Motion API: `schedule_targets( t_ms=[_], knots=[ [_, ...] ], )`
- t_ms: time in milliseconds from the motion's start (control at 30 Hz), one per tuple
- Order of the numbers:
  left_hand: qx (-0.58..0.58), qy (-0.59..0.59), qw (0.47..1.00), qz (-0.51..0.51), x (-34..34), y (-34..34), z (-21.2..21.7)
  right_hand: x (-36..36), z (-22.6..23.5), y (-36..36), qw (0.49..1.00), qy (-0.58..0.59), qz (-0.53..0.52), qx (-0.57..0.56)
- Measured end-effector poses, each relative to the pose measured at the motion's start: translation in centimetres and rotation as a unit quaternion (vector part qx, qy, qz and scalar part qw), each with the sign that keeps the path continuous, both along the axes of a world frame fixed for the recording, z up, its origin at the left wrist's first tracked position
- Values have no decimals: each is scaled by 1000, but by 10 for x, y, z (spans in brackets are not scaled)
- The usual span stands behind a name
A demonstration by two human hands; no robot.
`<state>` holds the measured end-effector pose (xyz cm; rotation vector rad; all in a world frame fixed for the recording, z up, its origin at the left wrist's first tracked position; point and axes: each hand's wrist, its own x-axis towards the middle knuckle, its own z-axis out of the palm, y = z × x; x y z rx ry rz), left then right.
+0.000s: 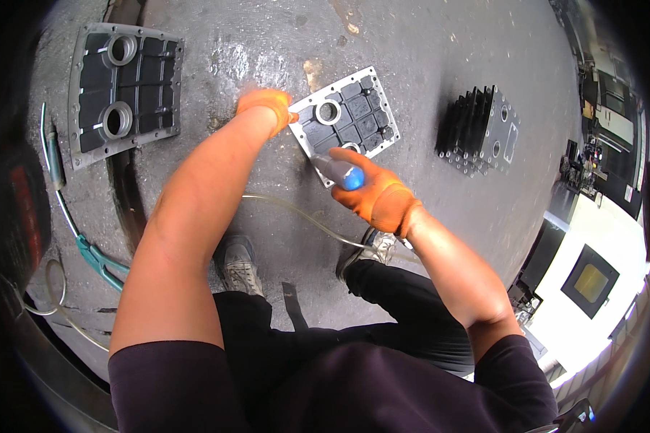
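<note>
A flat metal cover plate (349, 108) with ribs, a round bore and a pale machined rim lies tilted in front of me. My left hand (266, 105), in an orange glove, is closed on its upper left corner. In my right hand (383, 198), also gloved in orange, is a grey power hand tool (334, 171) with a rounded blue end, held over the plate's near edge. The tool's working tip is blurred, and the right palm hides part of its body. A second bore on the plate is partly covered by the right fingers.
A larger ribbed cover plate (126, 94) stands at the upper left. Stacked dark plates (480, 130) sit to the right. A teal-handled air gun (94, 256) lies on the left. A clear hose (303, 214) crosses the floor near my shoes (240, 270). White machinery (592, 267) stands far right.
</note>
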<state>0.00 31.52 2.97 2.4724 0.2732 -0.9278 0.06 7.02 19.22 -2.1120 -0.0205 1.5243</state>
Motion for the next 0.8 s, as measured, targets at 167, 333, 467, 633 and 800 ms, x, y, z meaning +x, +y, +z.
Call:
schedule_targets(
  t_ms=[167, 333, 467, 633, 800],
  knots=[
    [-7, 43, 999, 9, 7, 0, 2, -1, 0, 10, 996, -39, -63, 50],
    [-9, 46, 999, 10, 9, 0, 2, 6, -4, 25, 994, -81, -25, 61],
    [-11, 25, 1000, 7, 4, 0, -1, 6, -13, 23, 990, -126, 36, 46],
    [-43, 50, 997, 30, 2, 1, 8, 8, -8, 39, 990, -99, 95, -13],
    [-64, 37, 989, 129, -18, 15, 7, 8, -14, 43, 980, -146, 133, -22]
  ],
)
